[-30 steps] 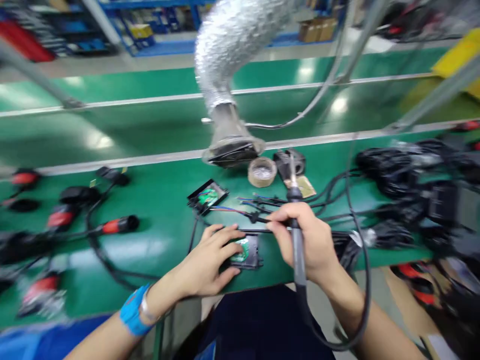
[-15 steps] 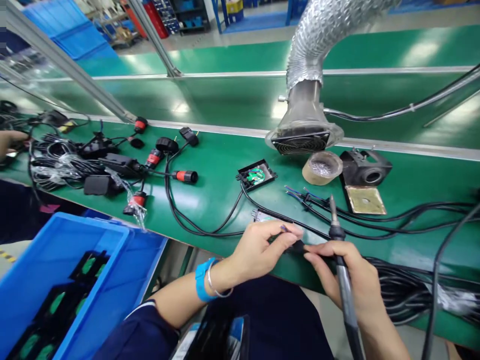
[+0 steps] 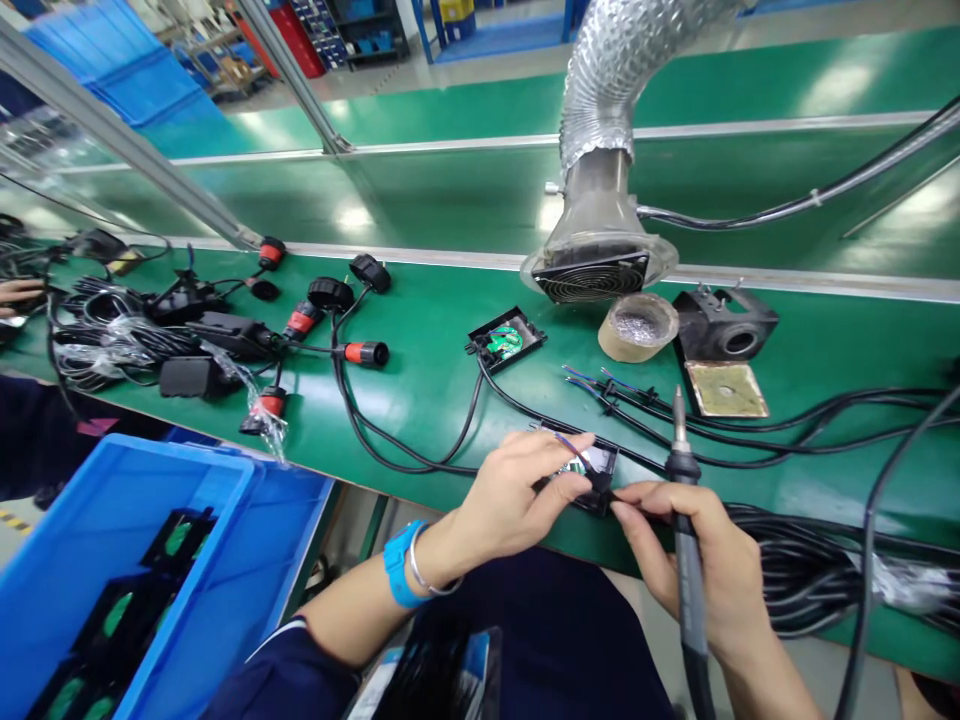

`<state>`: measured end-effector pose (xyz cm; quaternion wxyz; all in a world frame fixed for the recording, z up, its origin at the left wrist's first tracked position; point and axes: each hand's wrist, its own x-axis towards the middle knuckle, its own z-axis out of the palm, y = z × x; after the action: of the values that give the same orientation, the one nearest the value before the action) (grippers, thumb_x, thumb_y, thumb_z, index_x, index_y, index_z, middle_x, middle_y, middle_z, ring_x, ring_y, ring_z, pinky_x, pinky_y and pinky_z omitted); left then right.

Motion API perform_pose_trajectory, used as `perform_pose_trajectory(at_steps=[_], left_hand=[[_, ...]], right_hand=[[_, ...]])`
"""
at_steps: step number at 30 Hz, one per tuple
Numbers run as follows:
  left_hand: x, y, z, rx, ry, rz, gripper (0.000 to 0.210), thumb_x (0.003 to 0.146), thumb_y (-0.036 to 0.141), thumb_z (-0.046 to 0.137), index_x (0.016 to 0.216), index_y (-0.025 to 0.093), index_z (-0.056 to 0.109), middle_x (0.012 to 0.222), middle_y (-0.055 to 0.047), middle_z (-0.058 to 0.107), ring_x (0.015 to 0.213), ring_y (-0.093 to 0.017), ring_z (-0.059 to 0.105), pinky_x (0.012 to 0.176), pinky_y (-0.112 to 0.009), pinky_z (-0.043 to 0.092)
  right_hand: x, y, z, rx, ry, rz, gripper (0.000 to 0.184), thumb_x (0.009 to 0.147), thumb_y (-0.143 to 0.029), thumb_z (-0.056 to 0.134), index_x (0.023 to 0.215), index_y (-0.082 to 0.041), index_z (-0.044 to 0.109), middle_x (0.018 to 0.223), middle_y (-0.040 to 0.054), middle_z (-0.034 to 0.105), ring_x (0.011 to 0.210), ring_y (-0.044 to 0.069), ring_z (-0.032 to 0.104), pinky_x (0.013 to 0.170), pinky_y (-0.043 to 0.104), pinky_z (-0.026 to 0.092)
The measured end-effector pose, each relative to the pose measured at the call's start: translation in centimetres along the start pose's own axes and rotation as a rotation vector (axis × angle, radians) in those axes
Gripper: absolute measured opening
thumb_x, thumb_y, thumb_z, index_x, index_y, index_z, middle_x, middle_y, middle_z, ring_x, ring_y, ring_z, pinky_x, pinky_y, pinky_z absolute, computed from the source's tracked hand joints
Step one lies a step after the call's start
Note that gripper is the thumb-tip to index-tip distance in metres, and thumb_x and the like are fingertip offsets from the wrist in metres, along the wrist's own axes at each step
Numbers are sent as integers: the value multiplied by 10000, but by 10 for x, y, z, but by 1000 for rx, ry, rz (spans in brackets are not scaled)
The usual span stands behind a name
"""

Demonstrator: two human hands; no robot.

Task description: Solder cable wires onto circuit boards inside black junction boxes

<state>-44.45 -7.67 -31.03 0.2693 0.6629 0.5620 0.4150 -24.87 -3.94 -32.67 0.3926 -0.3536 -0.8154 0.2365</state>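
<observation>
My left hand (image 3: 517, 490) is closed in a pinch on the end of a black cable, with thin coloured wires (image 3: 564, 442) poking out above the fingertips. In my right hand (image 3: 712, 560) is a soldering iron (image 3: 688, 570), its tip pointing up and away from the work. The thumb and forefinger of that hand also pinch the black cable (image 3: 616, 496) just right of my left fingertips. Right behind and below the fingers lies an open black case (image 3: 606, 460) with a circuit board inside, partly hidden by my left hand.
Another open case with a green board (image 3: 506, 342) lies farther back. A fume extractor (image 3: 600, 270) hangs over a solder roll (image 3: 637, 328) and an iron stand (image 3: 727, 330). Stripped cables (image 3: 637, 400) lie at right. Cable assemblies (image 3: 225, 330) and a blue bin (image 3: 247, 490) are left, near a co-worker's hand (image 3: 21, 292).
More of the black case beneath my fingers shows now. Both hands keep their pinches, the cable end tilting a little. The whole view has shifted slightly.
</observation>
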Motion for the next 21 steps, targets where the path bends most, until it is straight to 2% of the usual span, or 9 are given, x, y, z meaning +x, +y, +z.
perform_pose_trajectory(at_steps=[2, 4, 6, 9, 11, 13, 17, 19, 21], left_hand=[[8, 11, 4, -346, -17, -164, 272, 942, 310, 515, 1055, 124, 678, 1032, -104, 707, 951, -171, 656, 854, -289, 502], [14, 18, 8, -557, -49, -271, 274, 940, 315, 514, 967, 110, 694, 909, -89, 716, 847, -153, 664, 780, -252, 517], [17, 23, 11, -548, -95, -267, 263, 926, 305, 534, 870, 107, 698, 780, -58, 688, 723, -124, 623, 688, -219, 488], [18, 25, 14, -370, -164, -144, 283, 915, 258, 537, 710, 114, 666, 613, -2, 557, 580, -76, 469, 567, -201, 376], [16, 26, 14, -298, -185, -95, 301, 914, 242, 529, 662, 119, 638, 562, 19, 463, 547, -67, 385, 535, -211, 321], [13, 27, 16, -292, -177, -103, 303, 913, 251, 536, 656, 121, 630, 572, 14, 475, 560, -70, 406, 548, -212, 334], [5, 26, 25, -536, -10, -274, 269, 937, 322, 508, 848, 122, 665, 685, -27, 620, 616, -110, 587, 599, -222, 470], [3, 24, 29, -589, 105, -346, 278, 946, 337, 490, 920, 120, 661, 676, -23, 613, 607, -116, 611, 603, -231, 504], [1, 21, 30, -513, 133, -358, 255, 937, 323, 506, 940, 126, 669, 684, -16, 595, 600, -107, 609, 611, -228, 509]], right_hand=[[0, 1, -3, 21, -18, 15, 232, 796, -183, 679, 927, -207, 489, 852, -8, 688, 723, 94, 684, 663, 156, 543], [2, 0, -8, 75, -22, 60, 272, 774, -187, 700, 943, -210, 488, 890, 10, 687, 777, 122, 690, 703, 198, 562], [8, -3, -12, 173, 44, 122, 318, 750, -184, 717, 963, -210, 483, 953, 40, 677, 835, 158, 688, 743, 267, 579], [19, -12, -15, 288, 172, 180, 353, 731, -171, 726, 982, -216, 481, 967, 50, 661, 817, 170, 675, 713, 310, 585], [26, -18, -13, 281, 182, 181, 330, 735, -159, 721, 968, -221, 495, 913, 30, 657, 776, 154, 665, 688, 293, 576], [28, -22, -9, 278, 190, 197, 308, 744, -139, 712, 956, -222, 504, 860, 14, 649, 746, 142, 660, 672, 274, 568], [20, -22, -6, 426, 260, 202, 327, 758, -91, 676, 953, -226, 449, 796, -12, 625, 691, 133, 647, 620, 254, 557], [13, -20, -8, 408, 166, 176, 324, 759, -87, 665, 945, -227, 439, 797, -18, 629, 694, 123, 643, 639, 242, 549], [10, -18, -13, 304, -20, 175, 281, 763, -122, 666, 924, -224, 460, 800, -19, 639, 692, 110, 642, 644, 215, 536]])
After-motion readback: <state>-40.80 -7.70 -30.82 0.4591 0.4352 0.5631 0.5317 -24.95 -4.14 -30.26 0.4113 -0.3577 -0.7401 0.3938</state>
